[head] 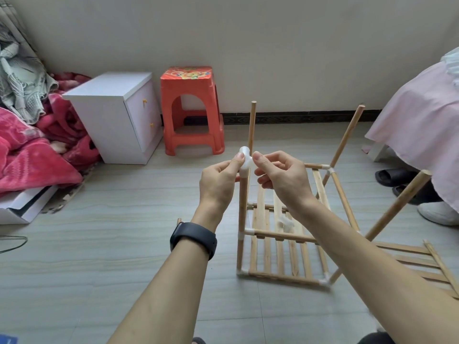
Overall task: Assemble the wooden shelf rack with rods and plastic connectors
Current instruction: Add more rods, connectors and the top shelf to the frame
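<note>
Pinching the white connector (244, 158) atop an upright rod (241, 209) are the left hand (218, 181) and right hand (282, 176)

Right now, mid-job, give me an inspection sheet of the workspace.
Surface: grey floor, rack standing on it.
Job's things: rack part-built, two slatted tiers; white connector atop near-left rod; other three rods bare-topped; spare slat panel at right.
Clutter: pink blankets, shoes.
Grips: left grip and right grip both pinch the connector.
Cables: thin dark cable at left edge.
Surroundings: white cabinet, orange stool, pink-covered bed.
</note>
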The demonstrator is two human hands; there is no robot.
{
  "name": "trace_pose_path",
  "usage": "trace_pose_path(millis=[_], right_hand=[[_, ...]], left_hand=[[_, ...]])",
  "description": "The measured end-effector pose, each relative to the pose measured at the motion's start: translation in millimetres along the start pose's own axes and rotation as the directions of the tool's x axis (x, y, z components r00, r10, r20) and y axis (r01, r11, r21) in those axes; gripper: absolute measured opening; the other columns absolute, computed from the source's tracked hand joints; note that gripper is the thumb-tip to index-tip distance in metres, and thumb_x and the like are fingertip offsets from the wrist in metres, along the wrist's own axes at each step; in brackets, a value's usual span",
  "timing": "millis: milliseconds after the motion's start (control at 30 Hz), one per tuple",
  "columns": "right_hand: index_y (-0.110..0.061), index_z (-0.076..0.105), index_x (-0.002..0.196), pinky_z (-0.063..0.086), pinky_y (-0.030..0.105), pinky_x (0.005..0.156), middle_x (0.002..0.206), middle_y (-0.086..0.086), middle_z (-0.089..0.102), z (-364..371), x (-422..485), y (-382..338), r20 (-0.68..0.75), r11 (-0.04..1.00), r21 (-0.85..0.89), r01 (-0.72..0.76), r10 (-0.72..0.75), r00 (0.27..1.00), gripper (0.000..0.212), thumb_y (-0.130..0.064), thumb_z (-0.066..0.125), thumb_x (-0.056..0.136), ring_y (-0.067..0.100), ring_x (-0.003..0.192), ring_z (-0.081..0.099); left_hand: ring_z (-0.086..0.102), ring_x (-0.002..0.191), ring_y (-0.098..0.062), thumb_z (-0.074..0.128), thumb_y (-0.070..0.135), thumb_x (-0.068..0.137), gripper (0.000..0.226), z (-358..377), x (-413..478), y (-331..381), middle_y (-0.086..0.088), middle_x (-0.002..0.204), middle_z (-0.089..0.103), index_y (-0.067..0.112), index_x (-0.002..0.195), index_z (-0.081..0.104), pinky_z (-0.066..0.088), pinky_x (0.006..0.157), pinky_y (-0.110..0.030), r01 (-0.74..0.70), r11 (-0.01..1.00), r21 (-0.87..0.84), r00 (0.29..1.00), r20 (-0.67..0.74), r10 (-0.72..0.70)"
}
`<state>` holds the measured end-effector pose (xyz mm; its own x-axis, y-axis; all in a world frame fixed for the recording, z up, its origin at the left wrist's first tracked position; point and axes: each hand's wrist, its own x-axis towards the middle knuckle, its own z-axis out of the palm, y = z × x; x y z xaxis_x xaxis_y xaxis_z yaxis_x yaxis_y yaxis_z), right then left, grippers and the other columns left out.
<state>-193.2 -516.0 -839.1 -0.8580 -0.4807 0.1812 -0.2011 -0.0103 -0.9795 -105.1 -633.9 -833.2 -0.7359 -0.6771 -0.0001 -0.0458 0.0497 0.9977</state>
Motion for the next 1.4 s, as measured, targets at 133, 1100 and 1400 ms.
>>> trace_pose_path(millis=[133,1100,1400], right_hand=[[-0.015,0.071,0.099,0.057,0.024,0.067,0.091,0.002,0.076,-14,8,6,0.092,0.995,0.023,-0.099,0.097,0.991,0.043,-0.055,0.055,0.099,0.018,0.078,0.073],[-0.036,0.065,0.115,0.057,0.022,0.074,0.107,-0.010,0.068,-124,-25,137,-0.117,0.885,-0.451,-0.114,0.067,0.991,0.026,-0.050,0.067,0.093,0.005,0.082,0.071],[-0.026,0.075,0.118,0.049,0.005,0.071,0.099,-0.006,0.064,-167,-34,51,-0.127,0.798,-0.600,0.053,-0.161,0.979,0.033,-0.025,0.082,0.086,0.002,0.076,0.068]], left_hand=[[0.069,0.085,0.003,0.057,0.061,0.094,0.039,2,-3,-6,0.017,0.089,0.076,0.028,0.091,0.078,0.052,0.081,-0.029,-0.031,0.997,0.074,1.000,-0.001,0.031],[0.060,0.118,-0.019,0.048,0.034,0.099,0.042,110,-1,-85,0.000,0.136,0.060,0.024,0.139,0.053,0.045,0.083,-0.030,-0.181,0.509,0.841,0.871,0.378,-0.315],[0.075,0.092,-0.015,0.076,0.060,0.080,0.043,149,-2,-37,0.007,0.102,0.077,0.032,0.113,0.072,0.057,0.085,-0.036,0.134,0.991,0.005,0.803,0.585,-0.111]])
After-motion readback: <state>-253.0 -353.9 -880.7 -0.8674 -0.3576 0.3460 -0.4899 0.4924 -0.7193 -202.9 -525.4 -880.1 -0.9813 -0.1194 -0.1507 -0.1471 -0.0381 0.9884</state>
